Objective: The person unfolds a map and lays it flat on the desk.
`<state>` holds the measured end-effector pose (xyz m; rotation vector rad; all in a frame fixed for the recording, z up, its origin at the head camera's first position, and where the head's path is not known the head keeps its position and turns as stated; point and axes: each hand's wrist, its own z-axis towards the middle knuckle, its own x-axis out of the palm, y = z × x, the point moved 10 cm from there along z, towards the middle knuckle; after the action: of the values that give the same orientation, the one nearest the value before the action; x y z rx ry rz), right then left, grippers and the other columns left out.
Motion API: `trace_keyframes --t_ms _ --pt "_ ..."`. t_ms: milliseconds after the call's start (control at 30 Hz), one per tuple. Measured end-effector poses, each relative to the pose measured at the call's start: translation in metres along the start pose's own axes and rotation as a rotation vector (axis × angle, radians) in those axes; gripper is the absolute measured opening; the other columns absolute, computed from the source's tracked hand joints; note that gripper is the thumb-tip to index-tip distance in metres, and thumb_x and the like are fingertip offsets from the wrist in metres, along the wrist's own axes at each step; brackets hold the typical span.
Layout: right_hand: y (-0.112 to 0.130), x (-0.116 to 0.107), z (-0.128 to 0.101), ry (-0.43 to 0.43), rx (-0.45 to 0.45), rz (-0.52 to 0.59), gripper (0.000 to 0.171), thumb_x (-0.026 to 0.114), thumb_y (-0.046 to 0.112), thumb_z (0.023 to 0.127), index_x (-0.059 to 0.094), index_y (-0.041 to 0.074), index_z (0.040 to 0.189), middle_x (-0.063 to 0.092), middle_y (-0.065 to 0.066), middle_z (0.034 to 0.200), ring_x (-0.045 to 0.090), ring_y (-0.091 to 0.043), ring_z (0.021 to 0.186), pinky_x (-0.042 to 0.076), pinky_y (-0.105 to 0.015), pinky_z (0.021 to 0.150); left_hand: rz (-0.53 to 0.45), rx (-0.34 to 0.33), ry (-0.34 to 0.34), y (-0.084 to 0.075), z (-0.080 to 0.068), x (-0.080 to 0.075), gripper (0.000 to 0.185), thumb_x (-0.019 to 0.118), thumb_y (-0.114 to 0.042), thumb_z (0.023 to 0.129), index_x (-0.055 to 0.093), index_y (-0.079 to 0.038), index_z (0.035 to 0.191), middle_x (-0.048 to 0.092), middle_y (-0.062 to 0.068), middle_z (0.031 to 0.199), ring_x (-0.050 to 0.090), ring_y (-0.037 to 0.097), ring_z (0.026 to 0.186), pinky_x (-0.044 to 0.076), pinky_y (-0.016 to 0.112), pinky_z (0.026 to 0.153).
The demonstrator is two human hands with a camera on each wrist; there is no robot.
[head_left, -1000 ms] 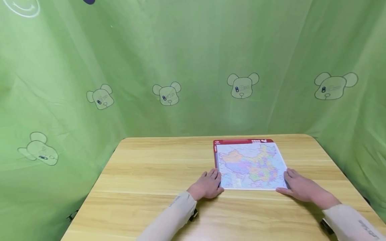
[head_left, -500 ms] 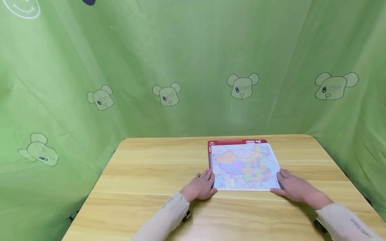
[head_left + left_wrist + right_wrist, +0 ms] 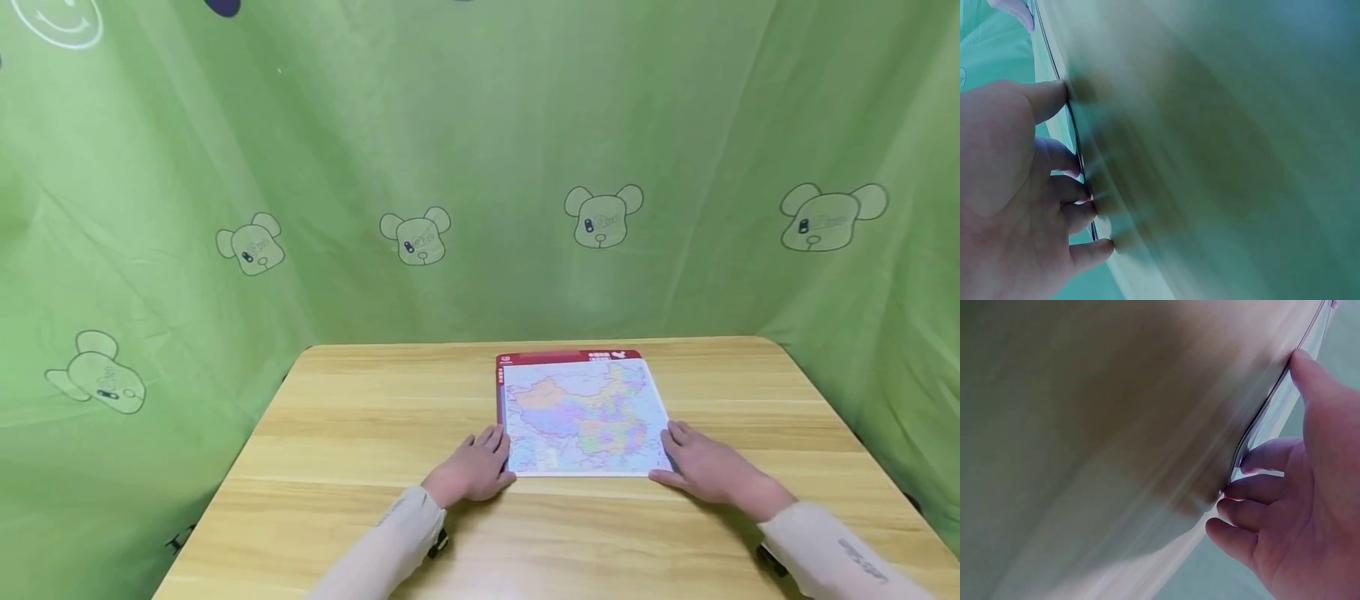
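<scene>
A flat map board (image 3: 577, 421) with a red top border lies on the wooden table, its coloured map of China facing up. My left hand (image 3: 474, 468) is at the board's near left corner, fingers along the left side and thumb by the near edge. At the near right corner, my right hand (image 3: 708, 467) mirrors this, fingertips against the right side. In the left wrist view the left thumb and fingers (image 3: 1091, 252) reach down to the board's thin edge and the tabletop. The right wrist view shows the right thumb (image 3: 1304, 369) on the near edge.
The light wooden table (image 3: 360, 433) has rounded far corners. A green curtain (image 3: 495, 275) printed with bear heads hangs behind it and along both sides. Pale sleeves (image 3: 382, 542) cover both forearms, with a dark band at each wrist.
The map board has slid left across the table, staying flat. Both hands have moved left along with it, keeping their places at its near corners.
</scene>
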<state>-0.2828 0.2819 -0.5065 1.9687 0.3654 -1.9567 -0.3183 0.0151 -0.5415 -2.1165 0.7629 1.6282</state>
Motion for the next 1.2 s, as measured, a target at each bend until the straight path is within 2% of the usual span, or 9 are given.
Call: trace_keyframes --t_ms 267,667,867,1033,1200 --pt "0.014 0.002 0.008 0.0 -0.022 -0.019 0.078 0.054 0.053 0.091 0.051 -0.018 0.123 0.044 -0.04 0.128 0.041 -0.052 0.121 0.038 -0.058 0.098 -0.04 -0.006 -0.018 0.013 -0.012 0.003 0.068 0.034 -0.05 0.099 0.024 -0.007 0.15 0.016 0.011 0.156 0.015 0.023 0.142 0.023 0.044 0.112" --pt "0.03 0.007 0.018 0.022 -0.047 -0.03 0.078 0.052 0.054 0.091 0.051 -0.017 0.124 0.044 -0.039 0.129 0.041 -0.05 0.123 0.037 -0.056 0.1 -0.081 -0.012 -0.004 0.028 -0.027 0.008 0.069 0.036 -0.051 0.099 0.024 -0.007 0.15 0.016 0.011 0.156 0.015 0.024 0.142 0.022 0.046 0.112" --pt "0.044 0.005 0.024 0.021 -0.072 -0.018 0.077 0.053 0.052 0.091 0.05 -0.017 0.124 0.044 -0.039 0.129 0.041 -0.05 0.122 0.038 -0.056 0.1 -0.087 -0.018 -0.011 0.041 -0.035 0.009 0.069 0.038 -0.05 0.098 0.024 -0.007 0.15 0.016 0.011 0.156 0.015 0.025 0.142 0.023 0.046 0.112" --pt "0.051 0.008 0.026 0.039 -0.085 -0.011 0.076 0.052 0.051 0.092 0.05 -0.017 0.125 0.042 -0.039 0.131 0.04 -0.05 0.123 0.037 -0.055 0.1 -0.109 0.012 -0.016 0.05 -0.042 0.008 0.068 0.042 -0.048 0.098 0.027 -0.006 0.149 0.018 0.012 0.155 0.017 0.026 0.142 0.024 0.048 0.111" --pt "0.061 0.004 0.027 0.017 -0.126 -0.014 0.073 0.053 0.049 0.093 0.051 -0.017 0.124 0.043 -0.039 0.13 0.042 -0.05 0.122 0.038 -0.054 0.1 -0.151 0.024 -0.019 0.059 -0.047 0.006 0.068 0.045 -0.045 0.098 0.028 -0.004 0.148 0.019 0.014 0.155 0.018 0.028 0.141 0.024 0.049 0.111"
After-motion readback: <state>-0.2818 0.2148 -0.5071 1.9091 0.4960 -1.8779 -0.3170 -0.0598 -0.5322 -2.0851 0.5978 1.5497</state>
